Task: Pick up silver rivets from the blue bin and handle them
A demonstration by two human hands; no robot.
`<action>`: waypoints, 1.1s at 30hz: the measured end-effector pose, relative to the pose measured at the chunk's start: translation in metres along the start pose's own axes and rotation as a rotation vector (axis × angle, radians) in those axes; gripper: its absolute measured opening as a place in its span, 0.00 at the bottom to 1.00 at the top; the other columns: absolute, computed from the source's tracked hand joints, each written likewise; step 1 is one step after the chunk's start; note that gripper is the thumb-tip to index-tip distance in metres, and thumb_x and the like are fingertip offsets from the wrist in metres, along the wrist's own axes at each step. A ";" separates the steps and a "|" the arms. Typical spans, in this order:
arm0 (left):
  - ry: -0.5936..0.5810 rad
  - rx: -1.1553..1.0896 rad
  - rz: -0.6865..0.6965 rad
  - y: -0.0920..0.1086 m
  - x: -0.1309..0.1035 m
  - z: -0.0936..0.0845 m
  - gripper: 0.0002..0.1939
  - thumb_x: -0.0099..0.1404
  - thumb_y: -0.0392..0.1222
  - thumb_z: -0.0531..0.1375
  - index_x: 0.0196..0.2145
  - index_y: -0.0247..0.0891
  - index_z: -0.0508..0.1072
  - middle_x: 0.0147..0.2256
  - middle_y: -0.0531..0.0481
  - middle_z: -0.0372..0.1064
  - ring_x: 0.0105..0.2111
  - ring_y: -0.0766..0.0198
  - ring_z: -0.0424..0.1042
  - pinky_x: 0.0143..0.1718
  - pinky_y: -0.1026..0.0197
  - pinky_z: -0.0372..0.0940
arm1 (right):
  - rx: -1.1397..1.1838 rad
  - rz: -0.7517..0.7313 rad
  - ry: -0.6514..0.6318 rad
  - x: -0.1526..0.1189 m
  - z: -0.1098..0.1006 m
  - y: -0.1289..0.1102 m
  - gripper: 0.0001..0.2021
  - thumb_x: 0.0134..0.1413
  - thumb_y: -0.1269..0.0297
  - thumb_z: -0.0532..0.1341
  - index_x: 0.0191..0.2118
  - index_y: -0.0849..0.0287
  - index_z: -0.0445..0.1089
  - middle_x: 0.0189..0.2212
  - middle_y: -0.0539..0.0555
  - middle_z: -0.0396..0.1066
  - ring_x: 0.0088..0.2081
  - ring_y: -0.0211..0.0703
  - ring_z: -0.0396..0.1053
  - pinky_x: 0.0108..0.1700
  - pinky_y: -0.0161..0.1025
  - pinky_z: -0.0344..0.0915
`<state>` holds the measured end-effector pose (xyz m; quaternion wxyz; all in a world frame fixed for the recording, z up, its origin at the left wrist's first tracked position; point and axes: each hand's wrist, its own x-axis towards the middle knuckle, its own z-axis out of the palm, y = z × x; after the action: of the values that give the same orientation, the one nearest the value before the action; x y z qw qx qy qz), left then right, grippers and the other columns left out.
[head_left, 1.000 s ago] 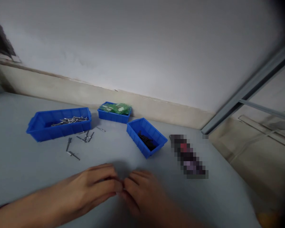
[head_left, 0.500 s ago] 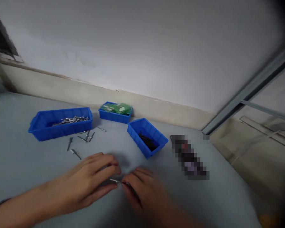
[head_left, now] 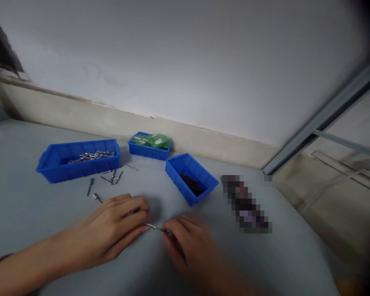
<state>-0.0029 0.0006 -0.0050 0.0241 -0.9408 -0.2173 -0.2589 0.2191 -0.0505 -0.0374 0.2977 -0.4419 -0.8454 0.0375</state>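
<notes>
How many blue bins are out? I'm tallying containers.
3: a long blue bin at left holding metal pins, a small one by the wall with green packets, and one right of centre with dark parts.

My one view rides on the head, looking forward and down, close over the table (head_left: 33, 205), with the wall (head_left: 185, 61) behind.
</notes>
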 end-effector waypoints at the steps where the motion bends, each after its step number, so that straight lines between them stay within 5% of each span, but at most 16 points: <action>1: 0.016 0.002 0.001 0.000 0.000 0.000 0.16 0.74 0.40 0.47 0.37 0.39 0.73 0.35 0.50 0.72 0.33 0.64 0.71 0.36 0.64 0.66 | 0.003 0.005 0.000 0.000 0.000 0.000 0.06 0.59 0.68 0.56 0.35 0.57 0.71 0.28 0.50 0.75 0.31 0.40 0.73 0.34 0.35 0.66; 10: -0.036 -0.027 -0.002 0.001 0.001 -0.002 0.16 0.73 0.39 0.47 0.36 0.39 0.73 0.34 0.49 0.72 0.32 0.64 0.71 0.34 0.64 0.66 | -0.037 0.002 0.034 0.004 -0.008 -0.001 0.13 0.64 0.68 0.51 0.33 0.57 0.72 0.26 0.50 0.74 0.30 0.39 0.72 0.34 0.34 0.66; 16: 0.033 -0.061 -0.008 0.002 -0.004 -0.003 0.11 0.72 0.38 0.49 0.38 0.40 0.71 0.37 0.49 0.72 0.37 0.63 0.72 0.39 0.63 0.66 | -0.067 -0.026 -0.018 0.002 -0.004 0.000 0.10 0.63 0.66 0.55 0.34 0.56 0.72 0.28 0.49 0.75 0.31 0.39 0.73 0.36 0.35 0.67; 23: -0.123 -0.056 -0.033 0.003 0.002 -0.002 0.16 0.74 0.40 0.45 0.37 0.39 0.72 0.35 0.48 0.72 0.32 0.63 0.72 0.35 0.63 0.68 | -0.065 -0.052 0.072 0.004 -0.008 0.000 0.13 0.65 0.68 0.52 0.31 0.58 0.71 0.25 0.49 0.73 0.29 0.38 0.71 0.33 0.34 0.65; 28: -0.009 -0.058 -0.001 0.004 0.003 -0.004 0.15 0.74 0.38 0.45 0.41 0.38 0.71 0.38 0.48 0.73 0.34 0.64 0.72 0.36 0.65 0.68 | -0.106 -0.055 -0.012 0.003 -0.006 0.000 0.10 0.63 0.67 0.55 0.33 0.57 0.72 0.27 0.49 0.74 0.30 0.39 0.72 0.33 0.35 0.65; 33: -0.191 -0.122 -0.026 0.004 0.001 -0.005 0.14 0.73 0.39 0.47 0.38 0.39 0.72 0.35 0.49 0.71 0.33 0.62 0.71 0.39 0.62 0.68 | -0.109 -0.038 -0.052 0.003 -0.007 -0.001 0.09 0.62 0.68 0.56 0.33 0.56 0.72 0.27 0.49 0.74 0.30 0.40 0.72 0.34 0.35 0.66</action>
<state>-0.0029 -0.0030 0.0001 -0.0572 -0.9580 -0.2147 -0.1813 0.2208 -0.0502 -0.0305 0.2519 -0.4404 -0.8618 -0.0030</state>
